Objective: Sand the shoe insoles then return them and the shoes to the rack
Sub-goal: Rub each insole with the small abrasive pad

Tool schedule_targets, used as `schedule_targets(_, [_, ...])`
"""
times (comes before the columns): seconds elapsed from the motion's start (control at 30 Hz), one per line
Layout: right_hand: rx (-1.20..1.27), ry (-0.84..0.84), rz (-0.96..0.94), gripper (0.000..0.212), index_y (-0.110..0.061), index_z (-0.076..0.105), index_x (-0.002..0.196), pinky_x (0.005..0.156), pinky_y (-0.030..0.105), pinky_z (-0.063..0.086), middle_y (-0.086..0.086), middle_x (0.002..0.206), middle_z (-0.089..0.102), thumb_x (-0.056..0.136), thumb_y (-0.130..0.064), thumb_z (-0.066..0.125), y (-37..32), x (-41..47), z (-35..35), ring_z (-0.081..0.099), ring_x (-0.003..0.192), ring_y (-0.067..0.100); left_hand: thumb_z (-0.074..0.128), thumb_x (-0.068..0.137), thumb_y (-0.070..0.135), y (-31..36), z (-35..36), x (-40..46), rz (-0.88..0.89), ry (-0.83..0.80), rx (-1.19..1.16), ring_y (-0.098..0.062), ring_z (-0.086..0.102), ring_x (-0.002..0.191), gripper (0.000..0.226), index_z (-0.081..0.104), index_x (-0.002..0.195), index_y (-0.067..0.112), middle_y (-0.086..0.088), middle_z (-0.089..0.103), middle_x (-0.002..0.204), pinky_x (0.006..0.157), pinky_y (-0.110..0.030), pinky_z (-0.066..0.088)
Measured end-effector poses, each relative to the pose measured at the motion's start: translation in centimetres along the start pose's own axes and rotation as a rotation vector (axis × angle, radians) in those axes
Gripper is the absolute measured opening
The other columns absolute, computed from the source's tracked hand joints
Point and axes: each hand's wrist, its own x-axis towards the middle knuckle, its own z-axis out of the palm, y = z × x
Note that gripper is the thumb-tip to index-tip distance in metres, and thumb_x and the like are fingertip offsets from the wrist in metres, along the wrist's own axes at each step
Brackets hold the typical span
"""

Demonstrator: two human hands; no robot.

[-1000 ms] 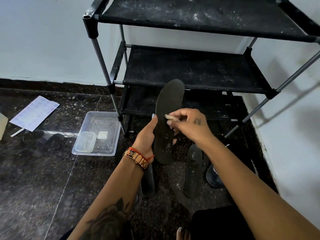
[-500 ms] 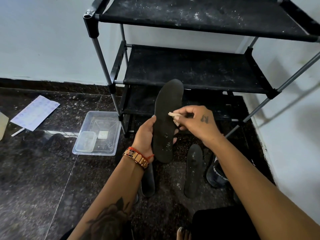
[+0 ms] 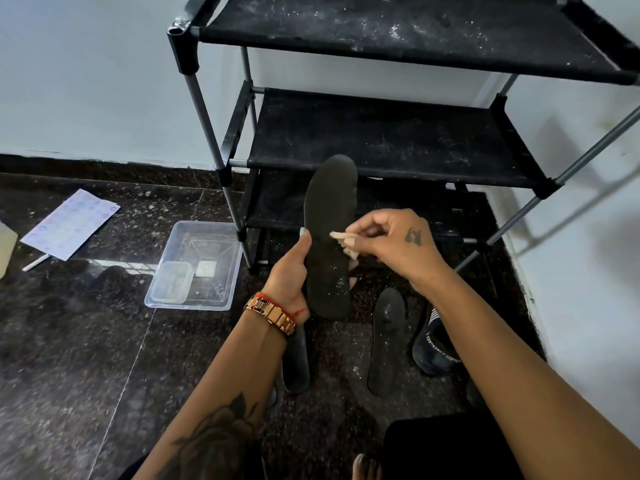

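Note:
My left hand (image 3: 290, 275) grips a black insole (image 3: 329, 216) by its left edge and holds it upright in front of the shoe rack (image 3: 391, 140). My right hand (image 3: 394, 242) pinches a small beige piece of sandpaper (image 3: 343, 239) against the insole's right side at mid-length. White dust specks the insole's lower part. On the floor below lie a second black insole (image 3: 386, 341) and a third (image 3: 296, 362), partly hidden under my left forearm. A dark blue shoe (image 3: 434, 344) with white lettering lies to the right, partly behind my right forearm.
The black rack has three dusty fabric shelves on grey poles, close to the white wall on the right. A clear plastic tray (image 3: 221, 292) with a smaller clear box inside sits on the dark stone floor at left. A printed sheet (image 3: 71, 223) lies further left.
My right hand with the sandpaper has slid a little up and to the right along the insole. The left hand and insole have stayed almost in place.

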Motion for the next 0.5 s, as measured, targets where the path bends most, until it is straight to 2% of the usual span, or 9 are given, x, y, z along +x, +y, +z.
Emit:
schedule_targets(0.07, [-0.039, 0.076, -0.030, 0.010, -0.017, 0.071, 0.082, 0.055, 0.004, 0.044, -0.012, 0.066, 0.064, 0.074, -0.016, 0.077, 0.1, 0.0, 0.7, 0.058, 0.057, -0.011, 0.025, 0.097, 0.054, -0.1, 0.1, 0.0, -0.009, -0.008, 0.005, -0.022, 0.064, 0.091, 0.057, 0.058, 0.120, 0.013, -0.011, 0.066, 0.110, 0.072, -0.035, 0.054])
schedule_targets(0.1, [-0.026, 0.060, -0.030, 0.009, -0.015, 0.071, 0.082, 0.056, 0.009, 0.049, -0.009, 0.067, 0.065, 0.074, -0.013, 0.076, 0.0, -0.1, 1.2, 0.061, 0.056, -0.006, 0.024, 0.096, 0.055, -0.1, 0.0, 0.0, -0.017, -0.017, 0.000, -0.022, 0.065, 0.089, 0.059, 0.058, 0.120, 0.014, -0.010, 0.067, 0.108, 0.072, -0.034, 0.053])
schedule_targets(0.13, [-0.013, 0.030, -0.028, 0.009, -0.015, 0.071, 0.082, 0.060, 0.020, 0.055, -0.005, 0.070, 0.068, 0.075, -0.013, 0.076, 0.0, -0.1, 1.6, 0.065, 0.058, 0.001, 0.024, 0.096, 0.057, -0.1, 0.0, 0.0, -0.026, -0.027, -0.008, -0.021, 0.066, 0.085, 0.060, 0.058, 0.119, 0.014, -0.009, 0.067, 0.105, 0.071, -0.034, 0.052])
schedule_targets(0.2, [-0.059, -0.030, -0.035, 0.011, -0.017, 0.073, 0.085, 0.067, 0.033, 0.058, -0.001, 0.076, 0.071, 0.075, -0.014, 0.076, 0.0, -0.2, 2.3, 0.068, 0.066, 0.011, 0.023, 0.095, 0.058, -0.1, -0.2, 0.1, -0.038, -0.033, -0.019, -0.019, 0.066, 0.077, 0.061, 0.059, 0.115, 0.014, -0.008, 0.068, 0.094, 0.067, -0.032, 0.053])
schedule_targets(0.3, [-0.069, -0.198, -0.056, 0.013, -0.015, 0.074, 0.087, 0.065, 0.025, 0.058, 0.005, 0.080, 0.073, 0.075, -0.013, 0.076, -0.7, -0.5, 2.2, 0.068, 0.065, 0.009, 0.021, 0.096, 0.056, -0.2, -0.4, 0.0, -0.019, -0.044, -0.009, -0.017, 0.066, 0.064, 0.061, 0.058, 0.110, 0.008, -0.007, 0.069, 0.073, 0.061, -0.029, 0.055])
schedule_targets(0.33, [-0.056, -0.287, -0.047, 0.013, -0.014, 0.074, 0.087, 0.062, 0.023, 0.058, 0.006, 0.080, 0.073, 0.075, -0.011, 0.076, -1.0, -0.7, 1.9, 0.068, 0.063, 0.009, 0.021, 0.097, 0.054, -0.2, -0.4, 0.0, -0.005, -0.057, -0.015, -0.018, 0.067, 0.062, 0.061, 0.058, 0.111, 0.007, -0.007, 0.070, 0.072, 0.060, -0.029, 0.056])
schedule_targets(0.4, [-0.094, -0.439, -0.045, 0.015, -0.016, 0.075, 0.087, 0.062, 0.020, 0.057, 0.004, 0.080, 0.073, 0.074, -0.009, 0.076, -1.2, -0.9, 0.9, 0.066, 0.064, 0.006, 0.022, 0.099, 0.049, -0.3, -0.3, 0.0, 0.020, -0.076, -0.050, -0.019, 0.070, 0.070, 0.058, 0.060, 0.112, 0.007, -0.009, 0.072, 0.085, 0.063, -0.029, 0.059])
schedule_targets(0.43, [-0.119, -0.455, -0.056, 0.015, -0.017, 0.075, 0.088, 0.063, 0.018, 0.056, 0.002, 0.081, 0.073, 0.074, -0.011, 0.077, -1.2, -0.9, 0.3, 0.066, 0.066, 0.003, 0.022, 0.099, 0.048, -0.2, -0.2, 0.0, 0.028, -0.072, -0.053, -0.019, 0.071, 0.074, 0.057, 0.061, 0.110, 0.008, -0.009, 0.072, 0.091, 0.065, -0.029, 0.059])
schedule_targets(0.5, [-0.094, -0.326, -0.091, 0.014, -0.017, 0.075, 0.088, 0.061, 0.014, 0.053, -0.002, 0.080, 0.073, 0.075, -0.014, 0.076, -1.0, -0.8, -0.5, 0.063, 0.066, -0.003, 0.021, 0.098, 0.052, -0.1, -0.2, 0.1, 0.022, -0.046, -0.027, -0.019, 0.069, 0.078, 0.059, 0.060, 0.113, 0.010, -0.008, 0.070, 0.099, 0.066, -0.030, 0.057])
